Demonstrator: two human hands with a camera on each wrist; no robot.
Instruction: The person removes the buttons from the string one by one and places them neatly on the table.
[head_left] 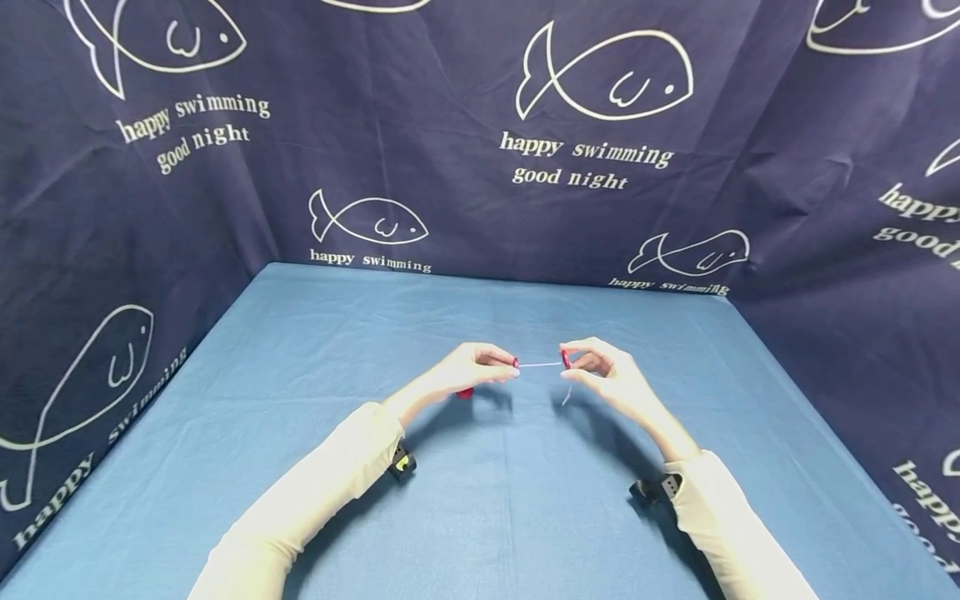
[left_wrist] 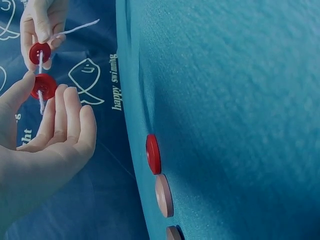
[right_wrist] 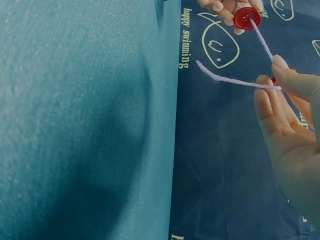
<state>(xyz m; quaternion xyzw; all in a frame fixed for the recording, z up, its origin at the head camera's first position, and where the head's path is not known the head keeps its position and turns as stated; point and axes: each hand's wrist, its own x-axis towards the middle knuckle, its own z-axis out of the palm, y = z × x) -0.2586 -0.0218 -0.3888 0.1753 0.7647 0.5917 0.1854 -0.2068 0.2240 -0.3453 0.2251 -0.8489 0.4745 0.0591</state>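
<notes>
Red button [left_wrist: 49, 83] in each hand's [head_left: 468, 366] [head_left: 611, 377] pinch

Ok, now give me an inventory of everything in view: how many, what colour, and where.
Left-held button: one, red, in the left hand's fingers.
Right-held button: one, red, in the right hand's fingers.
Cord: one, whitish, running between the held buttons, with a loose end beyond the right-held button.
Loose red disc: one, red, on the blue cloth.
Pinkish discs: two, pinkish, in line with the red one; one is cut off by the picture edge.
Blue cloth: one, blue, below the hands.
Backdrop: pieces uncountable, navy with white fish and lettering, around the cloth.
Wrist cameras: two, black, one per wrist.
Sleeves: two, cream, on the forearms.
Hands: two, bare, above the cloth.
</notes>
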